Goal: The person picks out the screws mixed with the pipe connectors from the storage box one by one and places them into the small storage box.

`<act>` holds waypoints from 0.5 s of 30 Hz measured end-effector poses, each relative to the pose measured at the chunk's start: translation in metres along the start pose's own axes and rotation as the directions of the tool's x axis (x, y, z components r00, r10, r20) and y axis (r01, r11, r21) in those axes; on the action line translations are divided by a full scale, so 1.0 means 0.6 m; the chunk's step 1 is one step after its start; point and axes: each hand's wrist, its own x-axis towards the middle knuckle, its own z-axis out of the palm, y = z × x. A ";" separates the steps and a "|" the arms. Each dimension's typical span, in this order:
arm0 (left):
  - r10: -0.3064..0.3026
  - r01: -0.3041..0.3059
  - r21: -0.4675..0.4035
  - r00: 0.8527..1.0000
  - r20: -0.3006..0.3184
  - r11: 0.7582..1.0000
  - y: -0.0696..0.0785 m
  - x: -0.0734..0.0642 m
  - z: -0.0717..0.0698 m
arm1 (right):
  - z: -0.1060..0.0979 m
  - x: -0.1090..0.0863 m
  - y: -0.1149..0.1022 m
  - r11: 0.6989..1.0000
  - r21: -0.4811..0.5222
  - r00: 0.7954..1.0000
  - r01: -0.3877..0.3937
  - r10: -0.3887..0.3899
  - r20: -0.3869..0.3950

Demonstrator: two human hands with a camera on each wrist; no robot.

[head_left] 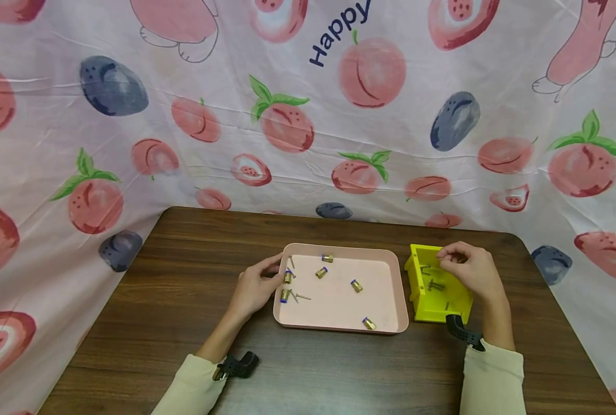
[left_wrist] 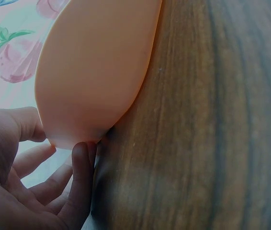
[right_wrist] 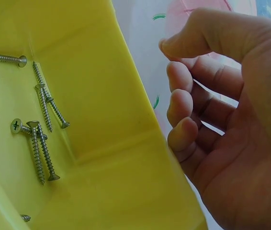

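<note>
My left hand (head_left: 256,288) grips the left rim of a pink tray (head_left: 334,308), thumb at the edge and fingers against its outer side (left_wrist: 92,72). Several brass push-in fittings with blue ends (head_left: 357,286) lie scattered in the tray, along with several screws (head_left: 303,297) near its left wall. Above the right side of a yellow bin (head_left: 416,282) is my right hand (head_left: 469,271). Its fingers (right_wrist: 179,106) curl loosely toward the thumb, and nothing shows between them. Several countersunk screws (right_wrist: 39,153) lie on the bin's floor in the right wrist view.
The tray and bin stand side by side on a dark wooden table (head_left: 194,248), a narrow gap between them. A fruit-print cloth (head_left: 287,190) hangs behind the table and along both sides. Each wrist wears a black camera mount (head_left: 240,365).
</note>
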 end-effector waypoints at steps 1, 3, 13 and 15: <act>-0.007 0.007 0.004 1.000 0.002 1.000 0.001 -0.001 0.000 | 0.000 0.000 0.000 1.000 -0.001 1.000 -0.003 0.003 0.001; 0.015 -0.015 0.006 1.000 0.005 1.000 -0.009 0.004 0.001 | 0.001 0.000 -0.001 1.000 -0.005 1.000 -0.009 0.009 0.001; 0.108 -0.108 -0.027 0.994 -0.004 0.994 -0.048 0.017 0.004 | 0.008 0.006 -0.015 0.999 0.009 0.999 0.039 -0.039 0.016; 0.105 -0.105 -0.025 0.995 -0.003 0.994 -0.053 0.020 0.006 | 0.011 0.008 -0.021 0.999 0.017 0.999 0.047 -0.048 0.023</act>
